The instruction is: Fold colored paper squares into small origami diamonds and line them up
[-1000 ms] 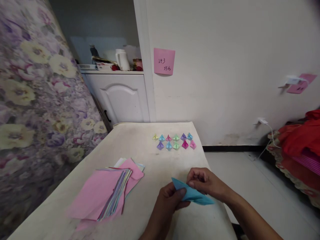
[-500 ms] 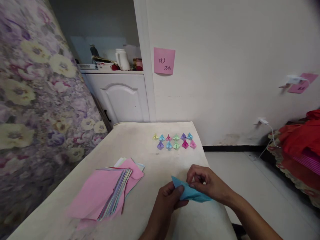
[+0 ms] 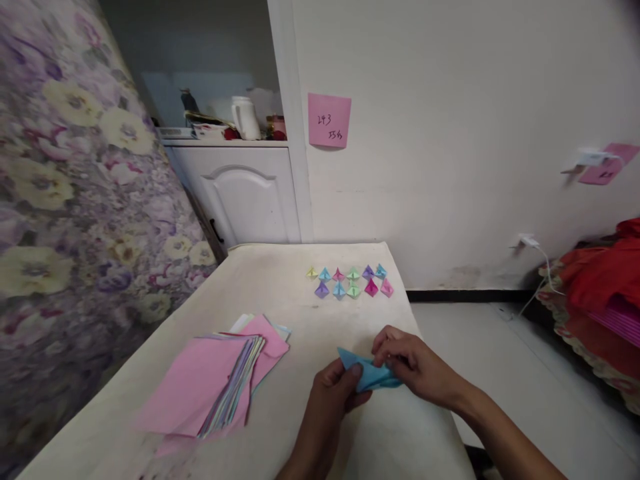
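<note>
A partly folded sheet of blue paper (image 3: 367,375) is held between my two hands above the near right part of the table. My left hand (image 3: 336,390) pinches its left part, thumb on top and fingers beneath. At the paper's right end, my right hand (image 3: 407,363) is closed on it, with the fingers bent over the upper edge and hiding that end. One pointed corner sticks up at the left. Beyond my hands, two rows of small folded paper pieces (image 3: 353,289) in several colours lie on the table.
A fanned stack of coloured paper sheets (image 3: 195,387), pink on top, lies on the left of the cream-covered table (image 3: 260,280). A wall and a white cabinet (image 3: 245,193) stand behind it. Floral fabric (image 3: 100,220) hangs at left; red cloth (image 3: 610,280) lies at far right.
My right hand has shifted its grip and now covers the blue paper's right end, which stuck out below it before. The paper and my left hand have moved slightly left and up.
</note>
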`<control>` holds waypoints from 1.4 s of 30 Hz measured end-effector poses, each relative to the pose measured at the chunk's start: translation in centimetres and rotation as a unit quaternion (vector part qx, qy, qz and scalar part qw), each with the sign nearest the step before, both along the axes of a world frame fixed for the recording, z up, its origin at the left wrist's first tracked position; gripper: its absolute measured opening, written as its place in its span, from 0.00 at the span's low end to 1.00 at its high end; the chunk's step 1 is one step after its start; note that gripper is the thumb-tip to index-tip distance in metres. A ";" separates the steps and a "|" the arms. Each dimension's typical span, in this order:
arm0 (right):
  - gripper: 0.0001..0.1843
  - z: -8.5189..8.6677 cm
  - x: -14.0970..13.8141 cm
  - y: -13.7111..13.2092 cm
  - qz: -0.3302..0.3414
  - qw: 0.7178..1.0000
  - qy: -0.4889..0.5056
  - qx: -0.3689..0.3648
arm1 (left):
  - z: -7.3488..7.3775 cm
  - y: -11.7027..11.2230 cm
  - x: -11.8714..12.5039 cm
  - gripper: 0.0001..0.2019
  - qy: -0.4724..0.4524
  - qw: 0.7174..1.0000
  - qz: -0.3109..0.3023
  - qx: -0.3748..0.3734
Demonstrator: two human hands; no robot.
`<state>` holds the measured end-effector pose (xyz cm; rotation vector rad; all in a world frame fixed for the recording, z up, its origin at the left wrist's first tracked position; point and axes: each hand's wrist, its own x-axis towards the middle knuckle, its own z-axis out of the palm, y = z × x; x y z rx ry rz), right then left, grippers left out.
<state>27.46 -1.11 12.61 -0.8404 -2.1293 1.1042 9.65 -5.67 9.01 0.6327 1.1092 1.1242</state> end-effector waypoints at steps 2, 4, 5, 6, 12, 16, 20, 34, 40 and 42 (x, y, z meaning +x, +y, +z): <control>0.09 0.1 0.1 -0.1 0.003 1.000 -0.019 0.018 | 0.2 0.0 -0.1 0.17 -0.012 1.000 0.007 0.000; 0.03 0.1 0.0 -0.2 -0.001 0.999 -0.035 0.025 | 0.4 -0.1 -0.1 0.17 -0.034 0.999 0.014 0.001; 0.06 -0.1 -0.1 -0.2 -0.006 0.999 -0.038 0.025 | 0.4 -0.2 -0.1 0.16 -0.046 0.999 0.017 0.003; 0.10 -0.3 -0.3 -0.2 -0.013 0.999 -0.037 0.021 | 0.5 -0.3 -0.1 0.16 -0.056 0.998 0.018 0.006; 0.04 -1.4 -1.7 -0.3 -0.085 0.996 -0.007 0.009 | 0.8 -0.8 -0.4 0.13 -0.054 0.998 -0.024 0.021; 0.05 -0.7 -1.5 -0.5 -0.061 0.997 -0.009 0.044 | 1.4 -0.8 -1.5 0.08 0.065 0.994 -0.057 0.074; 0.06 -0.1 -1.4 -0.7 -0.020 0.999 -0.018 0.028 | 2.0 -0.6 -2.8 0.07 0.150 0.966 -0.106 0.184; 0.06 -0.2 -1.6 -1.2 0.080 0.989 0.020 -0.123 | 2.7 -2.0 -3.9 0.08 0.134 0.948 -0.177 0.229; 0.07 -0.2 -1.8 -1.3 0.096 0.988 0.040 -0.116 | 1.9 -1.7 -3.9 0.07 0.093 0.945 -0.184 0.252; 0.07 0.0 -1.8 -1.3 0.088 0.990 0.045 -0.098 | 1.4 -1.6 -3.9 0.09 0.075 0.949 -0.178 0.250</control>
